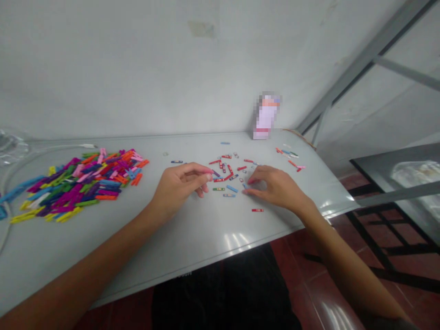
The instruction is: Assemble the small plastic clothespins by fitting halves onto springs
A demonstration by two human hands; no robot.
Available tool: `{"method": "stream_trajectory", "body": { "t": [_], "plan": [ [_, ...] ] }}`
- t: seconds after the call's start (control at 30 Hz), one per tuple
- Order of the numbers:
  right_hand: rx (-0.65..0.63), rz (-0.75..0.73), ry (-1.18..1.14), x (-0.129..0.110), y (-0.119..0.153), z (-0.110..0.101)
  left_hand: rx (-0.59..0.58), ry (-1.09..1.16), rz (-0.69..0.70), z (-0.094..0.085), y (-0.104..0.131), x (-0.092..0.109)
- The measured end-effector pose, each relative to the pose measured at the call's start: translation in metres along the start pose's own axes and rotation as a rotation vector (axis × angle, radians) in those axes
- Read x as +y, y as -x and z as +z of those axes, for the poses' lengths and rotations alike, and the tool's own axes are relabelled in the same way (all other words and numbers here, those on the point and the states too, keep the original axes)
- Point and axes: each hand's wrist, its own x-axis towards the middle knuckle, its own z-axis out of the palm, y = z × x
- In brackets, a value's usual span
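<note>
Taking the clothespin pile (74, 195) as reference: clear plastic (12, 146) behind its left end; white cable (90, 146) loops round that side, plug end just behind the pile. Left forearm crosses in front of the pile. Left hand (189, 178) right of pile, thumb and index nearly together by a purple piece (216, 173); can't tell if it's pinched or lying behind. Loose clip pieces (230, 170) and small springs well right of pile, mostly between the hands; both hands may mask some. Right hand (271, 185) farther right of pile, thumb and index slightly apart at a blue piece (244, 186); can't tell if gripped. Blurred upright item (266, 118) by the wall, right of and farther back than pile. More clips (301, 167) beyond, then metal frame (357, 66) far right of pile
</note>
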Motion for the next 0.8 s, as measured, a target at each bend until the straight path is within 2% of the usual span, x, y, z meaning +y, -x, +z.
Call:
{"method": "stream_trajectory", "body": {
  "t": [0.1, 0.17, 0.27, 0.43, 0.6, 0.8],
  "plan": [
    [-0.031, -0.018, 0.042, -0.006, -0.004, 0.005, -0.006, -0.002, 0.001, 0.0, 0.0, 0.0],
    [-0.031, -0.017, -0.018, -0.01, -0.005, 0.004, -0.009, -0.003, 0.004, 0.0, 0.0, 0.0],
    [-0.009, 0.048, -0.285, -0.021, -0.006, 0.002, -0.024, -0.002, 0.009, 0.002, 0.001, 0.003],
    [-0.002, 0.133, -0.81, -0.053, -0.01, 0.004, -0.072, -0.02, 0.024, 0.01, 0.009, 0.012],
    [-0.029, 0.191, -1.092, -0.072, -0.015, 0.017, -0.053, -0.04, 0.159, 0.015, 0.017, 0.02],
    [0.0, 0.233, -1.373, -0.074, -0.021, 0.032, -0.022, -0.067, 0.278, 0.013, 0.014, 0.015]
  ]
}}
